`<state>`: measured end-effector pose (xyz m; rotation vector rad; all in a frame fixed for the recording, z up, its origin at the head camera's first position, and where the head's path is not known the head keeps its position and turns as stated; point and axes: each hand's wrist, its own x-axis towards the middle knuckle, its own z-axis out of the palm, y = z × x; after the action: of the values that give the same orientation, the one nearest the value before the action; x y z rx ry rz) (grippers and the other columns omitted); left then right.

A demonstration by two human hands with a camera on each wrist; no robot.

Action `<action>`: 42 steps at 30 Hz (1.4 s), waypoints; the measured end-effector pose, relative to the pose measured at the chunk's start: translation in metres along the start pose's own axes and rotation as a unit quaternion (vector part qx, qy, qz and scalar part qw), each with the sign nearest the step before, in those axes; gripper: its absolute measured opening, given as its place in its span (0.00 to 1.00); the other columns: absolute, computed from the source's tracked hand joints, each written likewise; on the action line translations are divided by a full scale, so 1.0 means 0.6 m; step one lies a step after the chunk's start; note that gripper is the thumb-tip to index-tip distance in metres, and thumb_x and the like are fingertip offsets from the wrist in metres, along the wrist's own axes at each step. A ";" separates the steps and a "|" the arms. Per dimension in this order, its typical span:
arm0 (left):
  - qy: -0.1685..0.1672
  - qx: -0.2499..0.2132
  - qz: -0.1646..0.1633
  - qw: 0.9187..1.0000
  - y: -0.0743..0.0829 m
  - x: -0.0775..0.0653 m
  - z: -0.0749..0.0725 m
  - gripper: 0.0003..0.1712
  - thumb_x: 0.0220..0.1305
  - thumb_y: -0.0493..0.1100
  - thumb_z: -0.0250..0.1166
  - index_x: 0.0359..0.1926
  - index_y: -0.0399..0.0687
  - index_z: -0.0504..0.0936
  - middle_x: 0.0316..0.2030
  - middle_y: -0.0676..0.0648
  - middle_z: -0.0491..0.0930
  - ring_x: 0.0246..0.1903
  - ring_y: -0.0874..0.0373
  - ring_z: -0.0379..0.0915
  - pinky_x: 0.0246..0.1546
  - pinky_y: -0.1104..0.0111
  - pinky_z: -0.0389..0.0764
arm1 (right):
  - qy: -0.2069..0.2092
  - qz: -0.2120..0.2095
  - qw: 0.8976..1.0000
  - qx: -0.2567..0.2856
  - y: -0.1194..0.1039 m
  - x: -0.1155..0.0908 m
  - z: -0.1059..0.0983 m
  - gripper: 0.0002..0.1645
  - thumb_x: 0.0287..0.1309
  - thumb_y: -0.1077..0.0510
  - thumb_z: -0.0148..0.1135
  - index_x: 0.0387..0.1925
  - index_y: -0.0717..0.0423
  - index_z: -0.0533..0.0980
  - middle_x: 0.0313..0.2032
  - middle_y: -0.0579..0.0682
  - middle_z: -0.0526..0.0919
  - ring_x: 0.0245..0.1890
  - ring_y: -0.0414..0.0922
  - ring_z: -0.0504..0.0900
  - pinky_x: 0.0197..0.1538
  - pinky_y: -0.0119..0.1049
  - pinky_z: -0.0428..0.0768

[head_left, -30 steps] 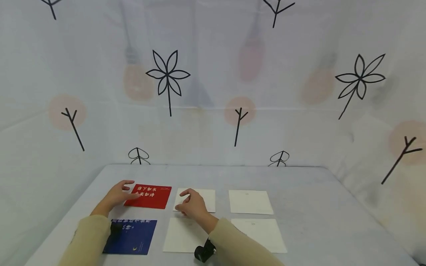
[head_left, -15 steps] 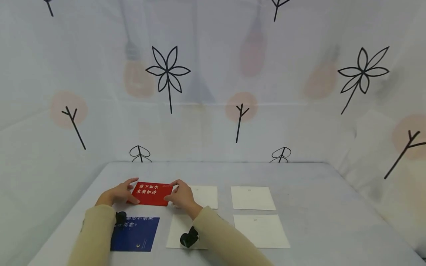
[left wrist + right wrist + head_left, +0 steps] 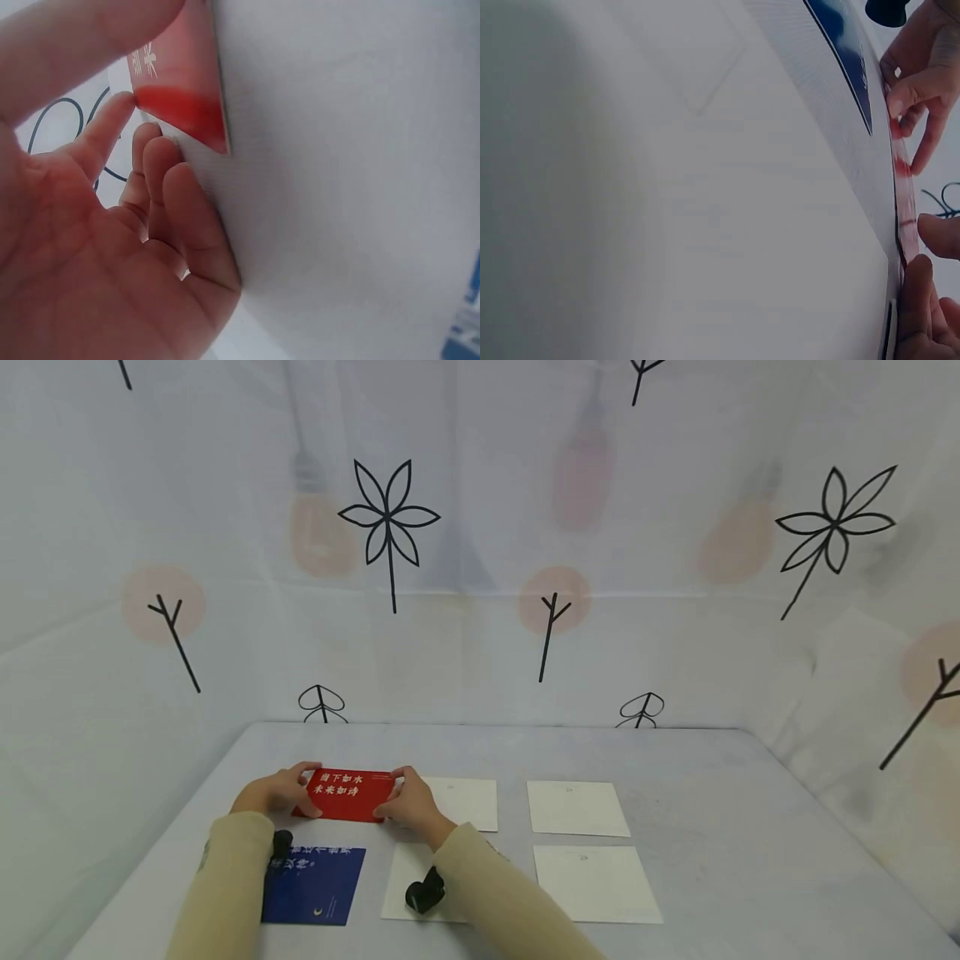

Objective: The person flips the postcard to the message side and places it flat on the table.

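In the head view a red card (image 3: pixel 352 794) with white writing lies at the back left of the table, between both hands. My left hand (image 3: pixel 273 792) holds its left side, thumb at the near corner and index finger at the far corner. Its other fingers bend loosely beside the card in the left wrist view, where the card's corner (image 3: pixel 191 105) shows. My right hand (image 3: pixel 415 807) holds the right side, thumb and index finger at the corners. A blue card (image 3: pixel 318 887) with white writing lies nearer, partly behind the left sleeve.
Several cream cards lie to the right: a back one (image 3: pixel 465 802) partly behind my right hand, another (image 3: pixel 577 807) further right, a front one (image 3: pixel 408 881) under the right forearm, and one (image 3: pixel 597 882) beside it. Black wrist devices (image 3: pixel 425 892) hang near the cards.
My right hand has moved left from over the cream card to the red card's right side. The left hand has closed in on its left side. The red card looks slightly straightened.
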<state>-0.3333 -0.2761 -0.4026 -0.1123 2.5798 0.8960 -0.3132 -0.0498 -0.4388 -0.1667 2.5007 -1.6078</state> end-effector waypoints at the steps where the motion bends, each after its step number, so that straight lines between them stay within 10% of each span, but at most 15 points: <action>1: 0.001 -0.001 -0.004 1.000 0.001 0.000 -0.001 0.53 0.45 0.37 0.71 0.68 0.37 0.48 0.58 0.25 0.55 0.56 0.31 0.53 0.56 0.41 0.59 | -0.002 0.003 1.000 0.004 -0.001 0.000 -0.001 0.34 0.45 0.64 0.72 0.54 0.58 0.66 0.26 0.47 0.73 0.25 0.41 0.73 0.28 0.32 0.78; 25: 0.012 -0.066 0.018 0.998 -0.004 -0.001 0.009 0.54 0.47 0.33 0.70 0.63 0.34 0.37 0.56 0.24 0.54 0.55 0.31 0.53 0.57 0.42 0.59 | -0.008 0.028 0.998 0.049 0.000 0.002 -0.015 0.28 0.49 0.64 0.67 0.54 0.60 0.71 0.24 0.48 0.76 0.21 0.41 0.77 0.30 0.32 0.78; 35: 0.043 -0.115 0.048 0.991 -0.043 -0.004 0.003 0.33 0.62 0.40 0.61 0.58 0.24 0.55 0.52 0.27 0.64 0.52 0.35 0.62 0.53 0.48 0.68 | 0.040 0.064 0.990 0.119 -0.006 -0.003 -0.003 0.14 0.53 0.63 0.65 0.42 0.62 0.77 0.21 0.49 0.80 0.18 0.39 0.80 0.29 0.30 0.79; 42: 0.067 -0.154 0.042 0.985 -0.067 -0.014 -0.005 0.38 0.61 0.50 0.63 0.58 0.22 0.62 0.51 0.27 0.68 0.50 0.38 0.67 0.50 0.51 0.73 | 0.064 0.046 0.982 0.173 -0.019 -0.004 -0.008 0.06 0.54 0.61 0.65 0.33 0.61 0.80 0.24 0.50 0.80 0.19 0.39 0.81 0.31 0.31 0.81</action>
<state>-0.3185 -0.3100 -0.4205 -0.1576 2.5632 1.3571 -0.3118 -0.0498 -0.4264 0.0999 2.2279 -2.0355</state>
